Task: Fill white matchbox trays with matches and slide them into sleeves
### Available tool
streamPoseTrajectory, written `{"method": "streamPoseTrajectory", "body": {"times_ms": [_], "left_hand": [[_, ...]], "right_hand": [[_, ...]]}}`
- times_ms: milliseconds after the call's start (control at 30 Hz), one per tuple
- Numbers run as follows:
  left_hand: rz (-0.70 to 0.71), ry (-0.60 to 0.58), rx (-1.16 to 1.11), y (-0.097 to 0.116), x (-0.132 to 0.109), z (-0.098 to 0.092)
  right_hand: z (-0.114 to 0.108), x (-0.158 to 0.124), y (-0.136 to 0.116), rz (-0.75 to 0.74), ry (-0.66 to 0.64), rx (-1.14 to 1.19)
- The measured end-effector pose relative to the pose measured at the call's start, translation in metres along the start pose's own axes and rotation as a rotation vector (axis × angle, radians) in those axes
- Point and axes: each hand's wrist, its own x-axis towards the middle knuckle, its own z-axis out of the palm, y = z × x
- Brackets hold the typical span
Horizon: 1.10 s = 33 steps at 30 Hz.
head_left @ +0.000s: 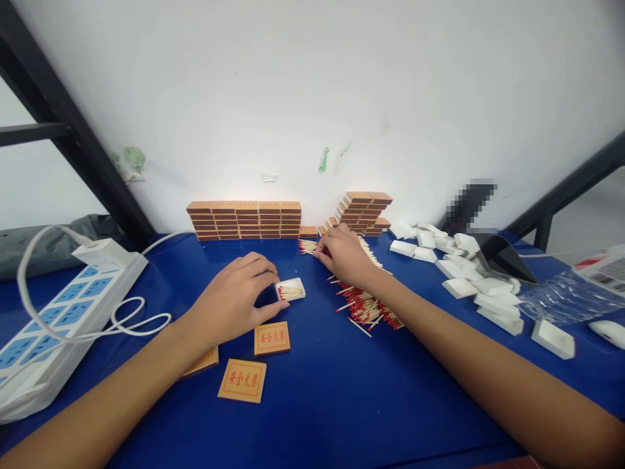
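Note:
My left hand has thumb and fingers closed around the left end of a small white matchbox tray. Several red-tipped matches lie inside it. Farther right, my right hand is closed at the edge of a loose match pile, fingertips pinched on a small bunch of matches. Part of the pile is hidden under my right wrist. Below my left hand lie two orange matchbox covers with red characters, one nearer the tray and one closer to me; another is partly under my forearm.
Orange matchboxes stand in a stacked block against the wall, with a stepped stack to its right. White trays are heaped at right beside clear plastic packaging. A white power strip with a cable lies at left.

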Motion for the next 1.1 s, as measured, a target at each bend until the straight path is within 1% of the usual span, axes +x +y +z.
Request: {"method": "streamPoseTrajectory", "body": {"times_ms": [233, 433, 733, 933, 1100], "left_hand": [[0.006, -0.001, -0.012, -0.0012, 0.0002, -0.0004], [0.007, -0.005, -0.008, -0.0016, 0.0005, 0.0004], [0.012, -0.011, -0.006, -0.0021, -0.0001, -0.0001], [0.024, -0.001, 0.001, -0.0025, -0.0002, 0.0011], [0.028, 0.0, 0.006, -0.0028, -0.0003, 0.0006]], "right_hand": [[-0.0036, -0.0015, 0.0014, -0.091, -0.037, -0.034], [-0.0051, 0.0007, 0.0016, -0.112, -0.06, -0.016], [-0.0067, 0.0001, 0.0015, -0.233, -0.047, -0.002], [-0.006, -0.0002, 0.001, -0.227, -0.08, -0.05], [-0.0075, -0.0048, 0.0004, -0.219, -0.065, -0.084]]}}
